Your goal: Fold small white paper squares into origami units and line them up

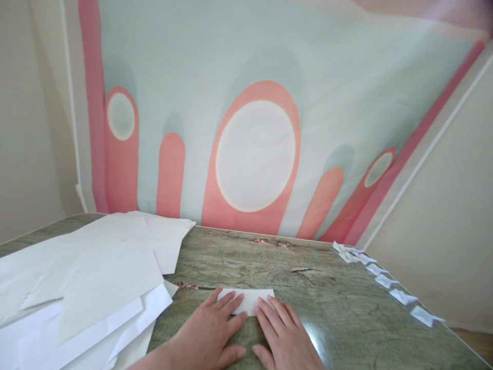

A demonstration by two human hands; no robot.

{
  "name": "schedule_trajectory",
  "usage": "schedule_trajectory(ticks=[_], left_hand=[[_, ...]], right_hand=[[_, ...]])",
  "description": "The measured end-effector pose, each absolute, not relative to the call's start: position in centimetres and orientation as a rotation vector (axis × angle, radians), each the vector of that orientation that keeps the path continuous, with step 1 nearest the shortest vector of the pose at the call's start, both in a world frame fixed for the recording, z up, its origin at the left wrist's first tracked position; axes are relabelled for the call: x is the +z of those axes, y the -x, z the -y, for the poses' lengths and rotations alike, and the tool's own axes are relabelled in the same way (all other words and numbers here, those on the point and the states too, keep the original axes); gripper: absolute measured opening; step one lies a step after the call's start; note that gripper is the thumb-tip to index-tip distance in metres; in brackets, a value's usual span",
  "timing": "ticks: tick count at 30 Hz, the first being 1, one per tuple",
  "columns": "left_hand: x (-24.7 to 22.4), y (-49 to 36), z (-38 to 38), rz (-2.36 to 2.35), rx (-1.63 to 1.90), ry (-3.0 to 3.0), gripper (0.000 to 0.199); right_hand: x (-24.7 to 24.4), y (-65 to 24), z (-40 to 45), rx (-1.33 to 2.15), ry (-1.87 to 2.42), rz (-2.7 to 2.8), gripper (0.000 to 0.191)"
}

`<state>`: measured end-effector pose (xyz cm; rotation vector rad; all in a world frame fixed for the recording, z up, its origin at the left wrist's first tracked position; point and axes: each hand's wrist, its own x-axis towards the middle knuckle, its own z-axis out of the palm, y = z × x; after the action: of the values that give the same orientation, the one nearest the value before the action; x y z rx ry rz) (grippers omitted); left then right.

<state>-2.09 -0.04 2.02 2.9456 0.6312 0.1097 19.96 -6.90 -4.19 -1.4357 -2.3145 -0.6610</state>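
Observation:
A small white strip of folded paper (249,299) lies flat on the wood-grain table, close to its front middle. My left hand (210,331) rests on the paper's left end, fingers stretched out and a little apart. On the right end lie the fingertips of my right hand (283,331), also stretched out, with the thumb off the paper. Both palms face down. Part of the strip is hidden under the fingers.
Large white paper sheets (111,277) lie in an overlapping pile across the table's left side. Several small folded white papers (402,297) line the right edge. Behind the table (231,257) hangs a pale green and coral patterned cloth (335,103).

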Motion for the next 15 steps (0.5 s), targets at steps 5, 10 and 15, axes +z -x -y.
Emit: schedule_trajectory(ticks=[5,10,15], left_hand=[[1.95,2.16,0.15,-0.607,0.119,-2.958,0.057],[1.85,2.11,0.15,-0.617,0.131,-2.962,0.062],[2.39,1.92,0.37,-0.652,0.089,-2.956,0.058]], right_hand=[[-3.83,-19.38,6.83,-0.540,1.448,2.376,0.049],[-3.57,-19.35,6.89,-0.480,1.485,2.397,0.051],[-3.67,-19.33,6.71,-0.492,1.476,2.404,0.052]])
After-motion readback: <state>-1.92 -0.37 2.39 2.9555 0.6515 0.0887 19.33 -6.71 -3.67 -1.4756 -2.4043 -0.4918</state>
